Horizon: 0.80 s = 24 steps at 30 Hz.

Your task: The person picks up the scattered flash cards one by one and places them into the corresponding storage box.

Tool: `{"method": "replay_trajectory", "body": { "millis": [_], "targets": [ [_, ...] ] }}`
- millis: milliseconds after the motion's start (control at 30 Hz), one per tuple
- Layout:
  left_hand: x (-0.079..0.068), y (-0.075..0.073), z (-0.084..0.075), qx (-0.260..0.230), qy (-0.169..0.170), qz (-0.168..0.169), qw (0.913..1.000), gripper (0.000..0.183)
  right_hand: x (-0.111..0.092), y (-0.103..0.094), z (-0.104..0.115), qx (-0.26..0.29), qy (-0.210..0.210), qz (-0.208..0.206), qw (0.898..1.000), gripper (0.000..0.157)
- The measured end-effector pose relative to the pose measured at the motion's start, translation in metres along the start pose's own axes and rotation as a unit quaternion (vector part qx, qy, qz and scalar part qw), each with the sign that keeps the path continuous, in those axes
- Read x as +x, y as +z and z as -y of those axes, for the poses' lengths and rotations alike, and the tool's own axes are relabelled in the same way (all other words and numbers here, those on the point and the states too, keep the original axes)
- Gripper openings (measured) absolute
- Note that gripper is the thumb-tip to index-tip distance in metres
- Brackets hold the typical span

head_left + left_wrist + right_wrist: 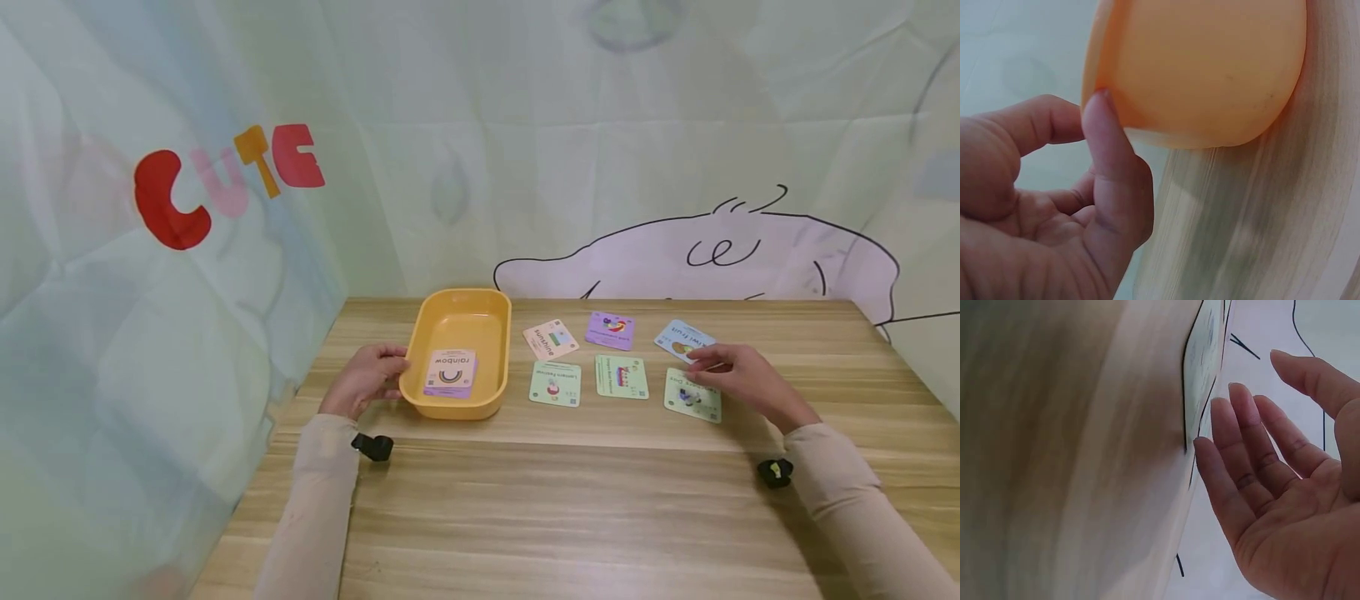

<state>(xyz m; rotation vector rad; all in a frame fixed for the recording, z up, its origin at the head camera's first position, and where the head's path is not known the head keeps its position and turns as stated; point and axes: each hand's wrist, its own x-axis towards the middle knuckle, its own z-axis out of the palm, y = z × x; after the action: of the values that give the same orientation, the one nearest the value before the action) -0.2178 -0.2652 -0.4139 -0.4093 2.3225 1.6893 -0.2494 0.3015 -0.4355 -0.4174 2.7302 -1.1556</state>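
Observation:
My left hand (pixel 365 379) pinches the left rim of a yellow plastic tray (pixel 452 410); in the left wrist view one fingertip (pixel 1101 109) lies inside the wall and another digit is outside it. In the tray lies a rainbow card (pixel 452 377) over a purple-edged one. On the right, my right hand (pixel 742 379) hovers with its fingers loosely extended and apart, beside the blue kiwi fruit card (pixel 673 337) and the green card with "Day" on it (pixel 692 402). The right wrist view shows nothing held in this hand (pixel 1291 469).
Between tray and right hand lie a sunshine card (pixel 551 339), a purple card (pixel 610 331), a green lantern card (pixel 555 384) and a green boat card (pixel 622 377). The wooden table (pixel 540 500) ends at a printed cloth backdrop (pixel 637 167).

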Motion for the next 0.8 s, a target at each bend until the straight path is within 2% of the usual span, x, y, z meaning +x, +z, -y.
{"method": "replay_trajectory", "body": {
  "millis": [267, 500, 800],
  "targets": [
    [0.0012, 0.0, -0.0001, 0.002, -0.005, -0.004, 1.0, 0.036, -0.0022, -0.0012, -0.0006, -0.011, 0.017, 0.008, 1.0, 0.049],
    [0.0006, 0.0003, -0.0012, 0.004, -0.008, -0.004, 1.0, 0.035, -0.0016, -0.0055, 0.0016, -0.021, 0.015, 0.007, 1.0, 0.049],
    [0.0003, 0.0005, -0.0024, 0.008, -0.013, -0.007, 0.9999, 0.035, -0.0008, -0.0062, -0.0002, -0.037, 0.032, 0.031, 0.998, 0.065]
  ]
}}
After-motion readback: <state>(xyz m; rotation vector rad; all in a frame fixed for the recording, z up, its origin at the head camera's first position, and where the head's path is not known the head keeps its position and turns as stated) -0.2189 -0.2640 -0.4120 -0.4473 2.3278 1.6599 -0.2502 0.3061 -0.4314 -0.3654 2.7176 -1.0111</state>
